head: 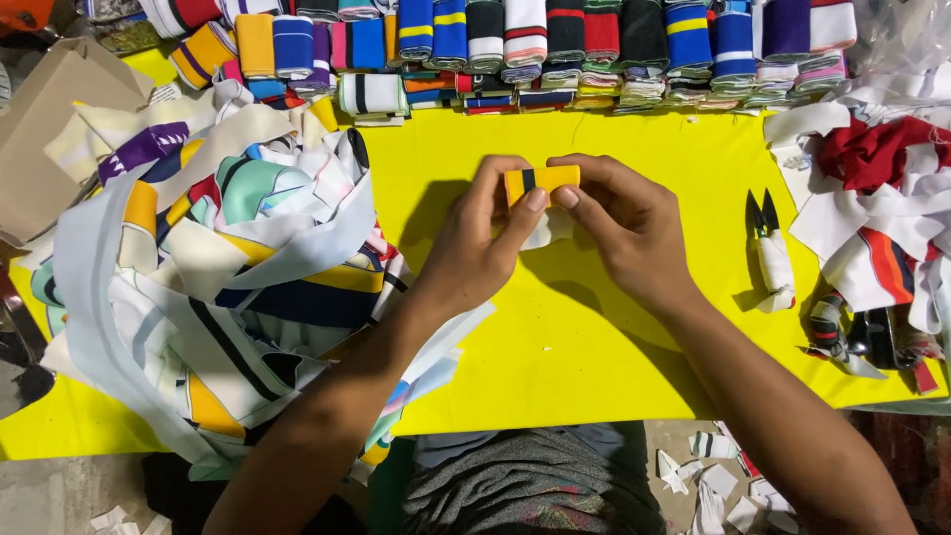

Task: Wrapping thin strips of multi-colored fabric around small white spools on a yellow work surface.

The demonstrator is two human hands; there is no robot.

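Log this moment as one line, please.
left hand: pinching small folded yellow fabric strip with dark stripe | right hand: pinching same strip | white-handled thread snips: idle

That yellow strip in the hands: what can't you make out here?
Head view:
- Yellow strip: its lower part sits behind the left hand and right hand fingers.
- White scrap: mostly covered by both hands.
- Folded strips: top row cut off by the frame edge.
- Snips: handle wrapped in cloth.

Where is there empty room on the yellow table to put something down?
Bare yellow table lies below the hands, between the fabric heap and the snips. Another strip runs under the folded stacks. Both sides are crowded with scraps.
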